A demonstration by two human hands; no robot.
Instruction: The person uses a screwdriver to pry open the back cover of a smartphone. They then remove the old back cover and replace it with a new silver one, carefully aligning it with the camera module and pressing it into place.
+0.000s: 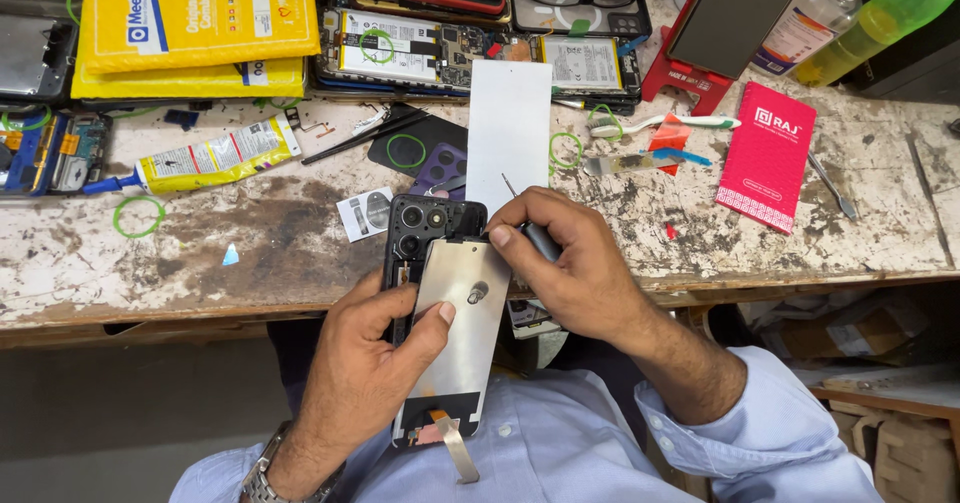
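Over workbench edge, left hand (pixel 375 358) cradling phone (pixel 450 333), right hand (pixel 570 263) gripping screwdriver (pixel 535 228)

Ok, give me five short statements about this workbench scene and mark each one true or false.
1. The left hand grips a disassembled phone. True.
2. The right hand holds a toothbrush. False: it holds a small screwdriver; the toothbrush lies on the bench.
3. A glue tube lies left of the phone. True.
4. The pink packet lies under the phone. False: it lies on the bench to the right.
5. Green rubber bands lie on the bench. True.
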